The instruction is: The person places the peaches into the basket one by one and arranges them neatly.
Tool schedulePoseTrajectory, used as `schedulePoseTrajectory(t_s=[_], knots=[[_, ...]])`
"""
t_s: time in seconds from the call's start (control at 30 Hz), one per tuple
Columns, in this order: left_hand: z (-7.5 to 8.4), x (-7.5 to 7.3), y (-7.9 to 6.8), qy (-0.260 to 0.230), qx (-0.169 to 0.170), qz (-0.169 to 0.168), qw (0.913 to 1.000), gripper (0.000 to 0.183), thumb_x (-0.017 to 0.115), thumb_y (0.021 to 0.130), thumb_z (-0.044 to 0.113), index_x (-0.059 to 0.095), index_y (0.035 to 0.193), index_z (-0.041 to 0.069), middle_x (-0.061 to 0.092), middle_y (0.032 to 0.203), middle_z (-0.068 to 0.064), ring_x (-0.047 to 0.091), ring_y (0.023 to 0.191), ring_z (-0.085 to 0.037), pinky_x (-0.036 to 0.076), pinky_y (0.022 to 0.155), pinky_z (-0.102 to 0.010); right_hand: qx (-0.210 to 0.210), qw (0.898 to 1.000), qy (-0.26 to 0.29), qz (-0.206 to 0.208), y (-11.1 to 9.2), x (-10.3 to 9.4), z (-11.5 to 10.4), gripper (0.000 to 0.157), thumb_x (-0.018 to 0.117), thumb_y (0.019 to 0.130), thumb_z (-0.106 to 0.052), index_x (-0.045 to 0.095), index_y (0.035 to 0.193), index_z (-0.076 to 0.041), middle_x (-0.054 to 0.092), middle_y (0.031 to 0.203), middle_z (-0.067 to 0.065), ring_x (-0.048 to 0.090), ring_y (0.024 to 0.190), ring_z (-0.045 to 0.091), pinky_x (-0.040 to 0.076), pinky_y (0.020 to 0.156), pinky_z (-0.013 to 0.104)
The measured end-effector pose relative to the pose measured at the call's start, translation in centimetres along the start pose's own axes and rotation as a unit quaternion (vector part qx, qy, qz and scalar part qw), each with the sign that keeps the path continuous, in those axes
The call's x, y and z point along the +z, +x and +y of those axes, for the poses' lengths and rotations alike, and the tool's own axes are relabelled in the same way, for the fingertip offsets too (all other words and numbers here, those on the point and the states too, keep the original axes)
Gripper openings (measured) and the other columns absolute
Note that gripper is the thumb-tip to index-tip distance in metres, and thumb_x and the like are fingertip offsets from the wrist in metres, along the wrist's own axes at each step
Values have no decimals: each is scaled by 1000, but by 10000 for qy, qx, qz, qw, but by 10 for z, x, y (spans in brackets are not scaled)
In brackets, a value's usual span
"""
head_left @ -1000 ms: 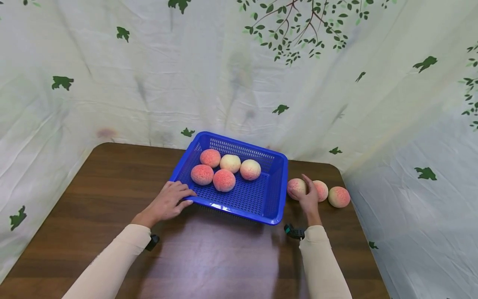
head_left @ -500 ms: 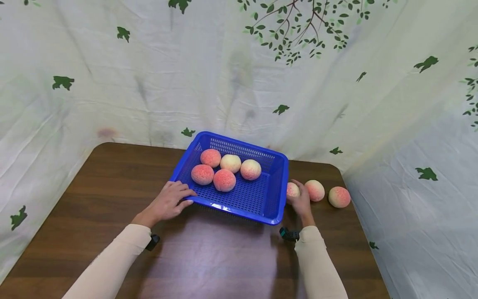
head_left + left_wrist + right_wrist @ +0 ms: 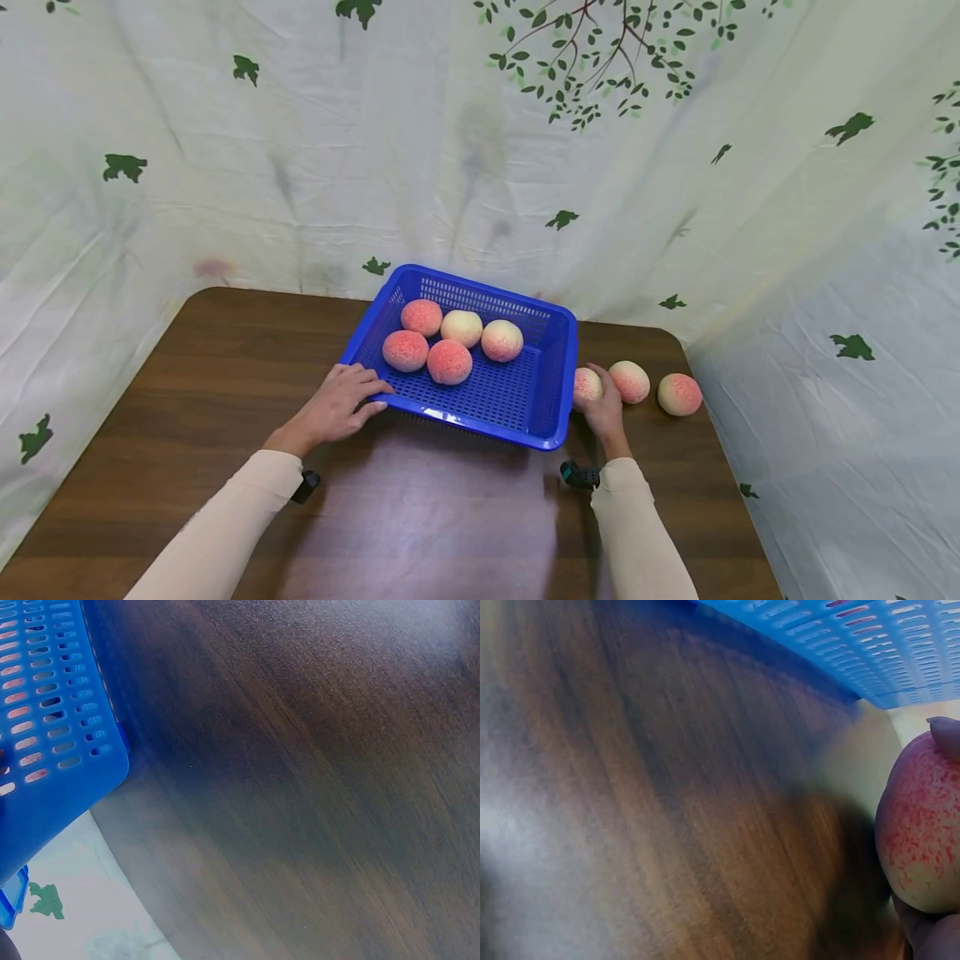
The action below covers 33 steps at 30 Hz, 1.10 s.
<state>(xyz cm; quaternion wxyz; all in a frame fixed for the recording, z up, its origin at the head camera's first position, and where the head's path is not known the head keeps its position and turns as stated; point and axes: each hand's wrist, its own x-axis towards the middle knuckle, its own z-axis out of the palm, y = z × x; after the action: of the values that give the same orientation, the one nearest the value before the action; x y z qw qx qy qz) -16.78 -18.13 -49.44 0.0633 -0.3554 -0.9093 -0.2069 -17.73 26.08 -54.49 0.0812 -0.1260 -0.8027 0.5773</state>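
Note:
A blue perforated plastic basket (image 3: 517, 434) holds several pink and cream peaches, among them a mostly cream peach (image 3: 502, 341) and a pinker peach (image 3: 450, 362). My left hand (image 3: 341, 404) grips the rim at the basket's front left corner, fingers over the edge. Outside the basket's right side, my right hand (image 3: 606, 408) holds a speckled peach (image 3: 922, 825) between thumb and fingers, low beside the basket wall. In the head view the rim hides part of this peach. Just right of that hand lies another peach (image 3: 629, 382), and farther right sits one more peach (image 3: 679, 394).
The brown wooden table (image 3: 420, 533) ends at a rounded back right corner beyond the loose peaches. A pale cloth (image 3: 315, 167) printed with leaves hangs behind and along the sides, close to the basket's far edge.
My right hand has moved left with its peach, up against the basket's right side, then stayed nearly still. The middle loose peach has shifted slightly left. My left hand has kept its place.

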Motion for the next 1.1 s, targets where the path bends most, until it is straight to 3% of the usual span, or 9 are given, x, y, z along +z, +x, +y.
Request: schedulePoseTrajectory(t_s=[0.17,0.5,0.63,0.8,1.1], knots=[[2,-1,-1,-31,29,68,10000,15,65,91,20,69,104,13,62,94,0,52,92,-22,33,88,-46,-25,9996,156,252,-4,-1,-3,64,73,75,9,48,134,4,49,132,25,46,117,35,34,101,47],[1,0,0,-55,22,36,10000,14,65,91,20,69,103,13,62,94,0,51,92,-22,33,88,-45,290,9977,509,351,-10,-8,-12,63,73,84,-4,43,139,-1,45,138,19,43,123,28,34,104,43],[1,-1,0,-59,-17,-15,10000,15,65,91,20,69,104,14,62,94,0,51,92,-22,33,88,-45,565,9946,758,435,-14,-14,-26,66,74,84,-11,41,141,-7,47,137,16,44,119,22,39,96,31],[2,-2,1,-39,-46,-76,10000,15,64,92,20,69,104,14,61,94,1,50,91,-22,33,88,-46,785,9845,1402,699,-15,-19,-44,65,75,84,-9,42,140,-9,50,126,11,49,107,14,46,78,17],[2,-2,0,-55,-76,-90,9999,16,63,92,20,69,105,13,61,95,0,51,93,-22,33,89,-46,844,9705,2166,643,-13,-24,-65,69,78,82,-13,36,137,-11,52,120,6,52,103,14,48,77,19]])
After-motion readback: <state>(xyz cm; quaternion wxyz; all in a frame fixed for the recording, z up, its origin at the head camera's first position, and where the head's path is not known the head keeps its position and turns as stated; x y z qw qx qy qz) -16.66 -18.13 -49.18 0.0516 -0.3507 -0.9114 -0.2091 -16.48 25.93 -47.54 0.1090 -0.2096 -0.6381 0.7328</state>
